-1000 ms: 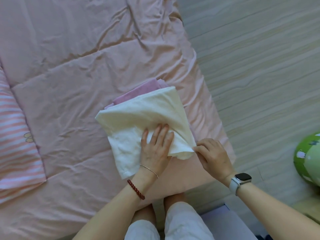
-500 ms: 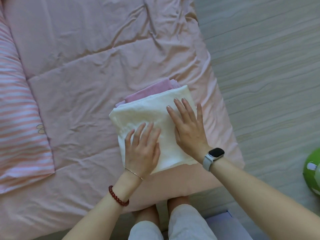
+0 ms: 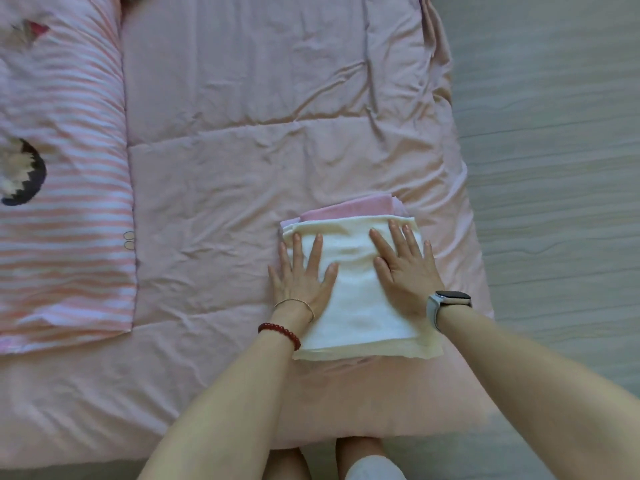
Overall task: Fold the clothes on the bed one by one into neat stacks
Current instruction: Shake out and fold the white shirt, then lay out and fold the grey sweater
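Hands flat on folded cream cloth (image 3: 356,306) near bed (image 3: 225,168) edge: left hand (image 3: 301,277) on its left side, right hand (image 3: 403,271) on right, fingers straight and spread. Pink cloth (image 3: 346,206) lies underneath.

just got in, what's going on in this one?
A person is folding laundry on a bed with a pink quilt. Both hands lie flat with straight fingers on a folded cream garment: the left hand at its left edge, the right hand on its right part. The cream piece sits on a folded pink garment whose far edge shows beyond it. A striped pillow lies on the bed's left side.
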{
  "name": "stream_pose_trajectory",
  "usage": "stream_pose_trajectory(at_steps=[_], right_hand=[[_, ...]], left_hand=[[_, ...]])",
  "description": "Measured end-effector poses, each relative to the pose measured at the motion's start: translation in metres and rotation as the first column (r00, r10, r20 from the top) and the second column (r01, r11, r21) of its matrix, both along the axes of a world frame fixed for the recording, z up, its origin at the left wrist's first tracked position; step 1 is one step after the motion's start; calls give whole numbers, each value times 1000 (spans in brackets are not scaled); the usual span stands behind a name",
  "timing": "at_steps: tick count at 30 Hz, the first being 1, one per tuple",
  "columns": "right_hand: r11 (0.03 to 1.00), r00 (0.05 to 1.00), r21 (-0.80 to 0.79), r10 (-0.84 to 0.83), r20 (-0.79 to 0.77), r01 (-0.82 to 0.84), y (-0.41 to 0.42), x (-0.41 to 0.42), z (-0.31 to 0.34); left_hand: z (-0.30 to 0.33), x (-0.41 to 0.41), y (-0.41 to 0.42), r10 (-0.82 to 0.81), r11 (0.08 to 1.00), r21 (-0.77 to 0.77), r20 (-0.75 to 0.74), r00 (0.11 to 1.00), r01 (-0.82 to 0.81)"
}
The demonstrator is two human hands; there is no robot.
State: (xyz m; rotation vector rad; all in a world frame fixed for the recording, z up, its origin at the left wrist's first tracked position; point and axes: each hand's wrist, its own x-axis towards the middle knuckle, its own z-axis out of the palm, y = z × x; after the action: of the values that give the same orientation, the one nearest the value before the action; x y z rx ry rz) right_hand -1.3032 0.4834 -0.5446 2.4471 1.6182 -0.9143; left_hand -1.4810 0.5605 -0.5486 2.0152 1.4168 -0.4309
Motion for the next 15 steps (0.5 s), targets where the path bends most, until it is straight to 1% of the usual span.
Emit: stream_pose_trajectory(at_steps=[1,3,5,8,11,15], right_hand=[[1000,999,-1,12,40,-12,3,-1,12],[995,990,88,27,136,-39,7,-10,39],[984,987,163,47,151,-72,15,-31,72],[947,978,263,150,146,-185,44,-83,125],[882,962,384,243,126,-273,87,-155,183],[811,934,474,351,73,-342,136,-284,261]], left_hand=[[10,-3,4,-8,1000,-4,19,1000,8],[33,-16,9,10,997,68,114,993,-18],[64,-38,14,37,978,195,194,980,-76],[120,-93,33,70,917,370,216,974,-148],[183,-176,61,164,846,462,250,954,-267],[266,-326,82,265,762,542,239,934,-355]])
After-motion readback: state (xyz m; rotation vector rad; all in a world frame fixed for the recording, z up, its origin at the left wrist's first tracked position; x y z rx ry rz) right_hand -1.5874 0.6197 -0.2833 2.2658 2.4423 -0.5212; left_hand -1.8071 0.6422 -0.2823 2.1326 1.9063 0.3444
